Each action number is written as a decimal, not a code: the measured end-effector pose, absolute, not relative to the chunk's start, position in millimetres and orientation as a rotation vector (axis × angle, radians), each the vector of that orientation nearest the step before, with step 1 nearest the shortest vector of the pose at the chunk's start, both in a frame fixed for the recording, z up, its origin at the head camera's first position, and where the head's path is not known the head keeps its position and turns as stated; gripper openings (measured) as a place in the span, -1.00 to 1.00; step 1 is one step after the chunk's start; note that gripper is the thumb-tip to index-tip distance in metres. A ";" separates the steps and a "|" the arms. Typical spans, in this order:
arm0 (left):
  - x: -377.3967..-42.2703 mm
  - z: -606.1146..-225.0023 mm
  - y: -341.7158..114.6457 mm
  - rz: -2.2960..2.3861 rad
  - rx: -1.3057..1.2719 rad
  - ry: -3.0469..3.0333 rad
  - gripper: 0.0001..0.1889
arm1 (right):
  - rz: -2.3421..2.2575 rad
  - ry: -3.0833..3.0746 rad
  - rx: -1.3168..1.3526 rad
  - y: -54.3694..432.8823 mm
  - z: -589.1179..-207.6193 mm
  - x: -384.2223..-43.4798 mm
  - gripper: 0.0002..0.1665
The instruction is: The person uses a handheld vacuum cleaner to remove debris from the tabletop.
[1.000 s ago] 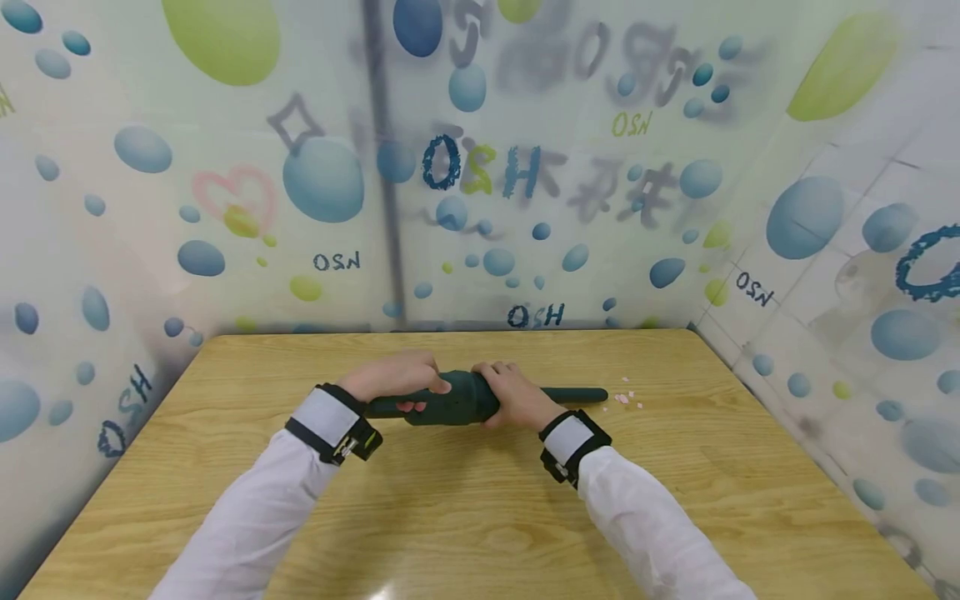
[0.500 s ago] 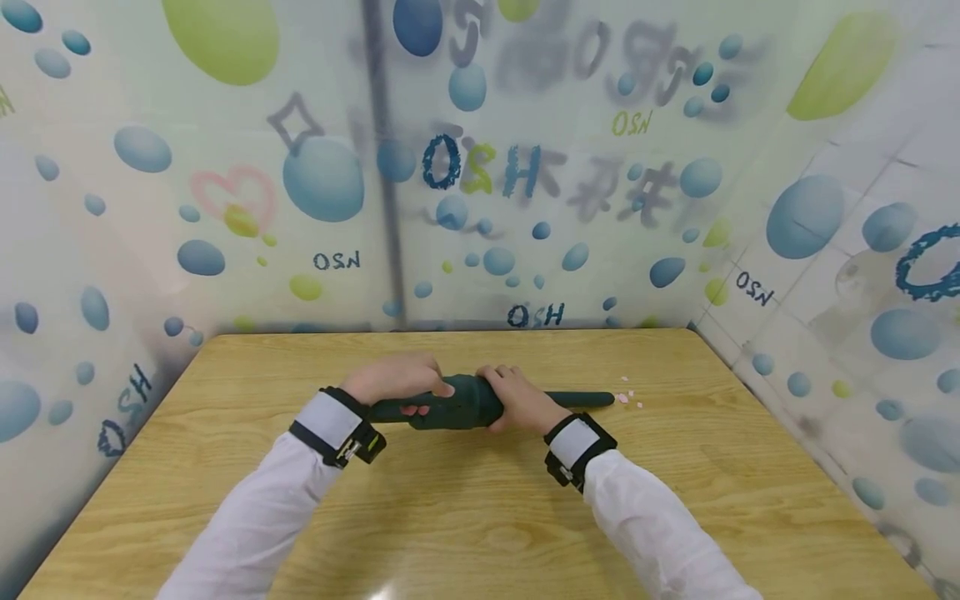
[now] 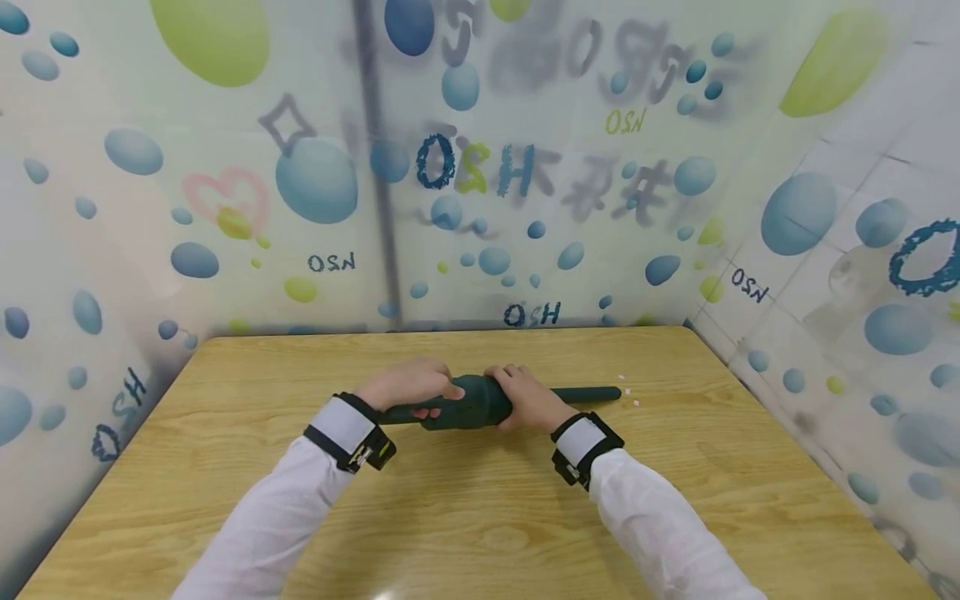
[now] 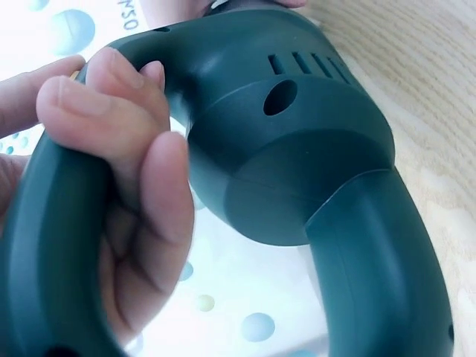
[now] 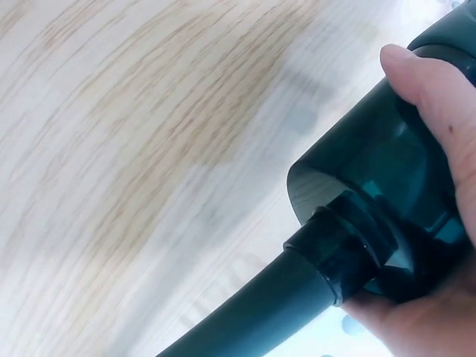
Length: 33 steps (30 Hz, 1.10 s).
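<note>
A dark green handheld vacuum cleaner (image 3: pixel 468 406) lies crosswise over the table, its long nozzle tube (image 3: pixel 592 394) pointing right. My left hand (image 3: pixel 411 385) grips the loop handle (image 4: pixel 48 223), fingers curled through it. Around the front dust cup (image 5: pixel 349 149), which looks see-through, my right hand (image 3: pixel 531 400) is wrapped, with the thumb (image 5: pixel 435 85) on its side. A few tiny pink scraps (image 3: pixel 627 391) lie by the tube's tip. Vent slots (image 4: pixel 301 65) and a round hole (image 4: pixel 281 97) show on the body.
The wood-grain table (image 3: pixel 465 517) reaches back to a wall sheet (image 3: pixel 480 242) printed with blue and green dots. Another printed sheet (image 3: pixel 840 333) stands along the right edge. Each wrist wears a strapped camera (image 3: pixel 372 446).
Both hands have shifted the vacuum cleaner slightly to the right. Its tube tip has reached the pink scraps, and fewer of them show now. Both grips look the same.
</note>
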State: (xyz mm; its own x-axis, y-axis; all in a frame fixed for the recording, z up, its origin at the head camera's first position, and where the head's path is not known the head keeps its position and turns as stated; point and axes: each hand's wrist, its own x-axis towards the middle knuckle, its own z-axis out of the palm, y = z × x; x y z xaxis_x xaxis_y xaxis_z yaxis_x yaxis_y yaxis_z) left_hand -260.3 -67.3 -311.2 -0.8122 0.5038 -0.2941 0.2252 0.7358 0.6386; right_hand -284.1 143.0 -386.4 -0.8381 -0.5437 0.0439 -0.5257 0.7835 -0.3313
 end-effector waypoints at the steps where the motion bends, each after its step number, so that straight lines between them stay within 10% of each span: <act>1: -260.5 -312.7 -66.4 0.849 0.549 2.477 -0.68 | -0.517 2.923 -0.877 143.9 -386.9 -284.5 -0.07; 33: -266.3 -329.5 -56.4 0.945 0.576 2.442 -0.60 | -0.395 2.894 -0.840 154.9 -388.7 -286.6 -0.06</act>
State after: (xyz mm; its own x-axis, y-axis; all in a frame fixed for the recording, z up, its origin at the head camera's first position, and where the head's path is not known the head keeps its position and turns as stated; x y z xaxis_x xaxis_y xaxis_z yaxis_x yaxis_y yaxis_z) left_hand -266.3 -56.4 -329.5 -0.8084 0.5277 -0.2607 0.2147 0.6768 0.7042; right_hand -286.6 154.9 -388.7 -0.8425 -0.5381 -0.0258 -0.5116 0.8141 -0.2749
